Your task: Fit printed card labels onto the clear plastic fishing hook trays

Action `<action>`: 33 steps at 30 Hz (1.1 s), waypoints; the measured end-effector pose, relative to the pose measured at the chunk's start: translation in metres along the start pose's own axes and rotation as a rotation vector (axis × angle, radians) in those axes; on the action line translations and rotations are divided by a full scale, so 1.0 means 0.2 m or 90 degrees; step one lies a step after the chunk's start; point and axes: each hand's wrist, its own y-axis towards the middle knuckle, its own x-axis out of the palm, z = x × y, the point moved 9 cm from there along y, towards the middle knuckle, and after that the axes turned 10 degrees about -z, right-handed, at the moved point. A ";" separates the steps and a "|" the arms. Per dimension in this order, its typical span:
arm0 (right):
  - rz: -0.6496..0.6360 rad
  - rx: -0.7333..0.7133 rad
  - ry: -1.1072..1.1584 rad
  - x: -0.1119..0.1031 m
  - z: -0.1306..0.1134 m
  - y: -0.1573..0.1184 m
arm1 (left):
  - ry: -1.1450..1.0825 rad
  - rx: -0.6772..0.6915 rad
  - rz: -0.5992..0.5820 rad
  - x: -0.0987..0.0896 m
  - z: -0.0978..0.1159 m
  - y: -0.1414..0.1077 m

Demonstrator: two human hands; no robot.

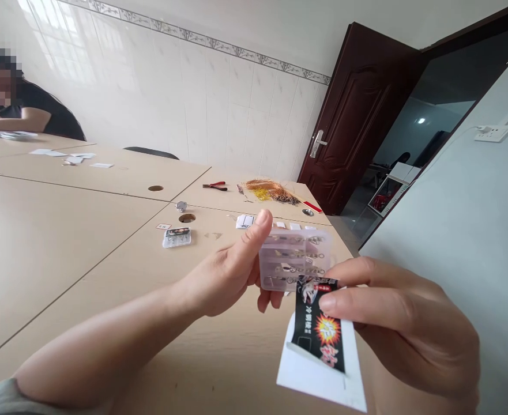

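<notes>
A clear box [275,268] of metal pieces [308,255] is gripped in the left hand [234,268] above the table [128,271]; at its five o'clock, the right hand [409,314] pinches a black sticker [312,331] curling off white paper [305,380]. Another box [177,238] lies at nine o'clock, pliers [215,186] toward ten-thirty.

White tiled wall [236,98]; dark-red door [361,115] standing open.

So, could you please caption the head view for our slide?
Left hand holds a divided plastic box; right hand, a black label curling off its backing.
</notes>
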 end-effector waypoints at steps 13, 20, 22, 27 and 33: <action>0.002 0.091 -0.121 -0.02 -0.01 -0.04 | 0.338 0.218 0.161 0.03 0.25 -0.12; 0.013 0.078 -0.158 -0.02 -0.02 -0.03 | 0.343 0.261 0.023 0.12 0.27 -0.12; 0.016 0.073 -0.188 -0.01 -0.02 -0.03 | 0.332 0.258 0.010 0.13 0.27 -0.12; 0.008 0.049 -0.270 0.01 -0.03 -0.01 | 0.423 0.240 0.029 0.13 0.28 -0.12; -0.029 0.034 -0.305 0.04 -0.04 0.02 | 0.502 0.263 0.017 0.15 0.32 -0.12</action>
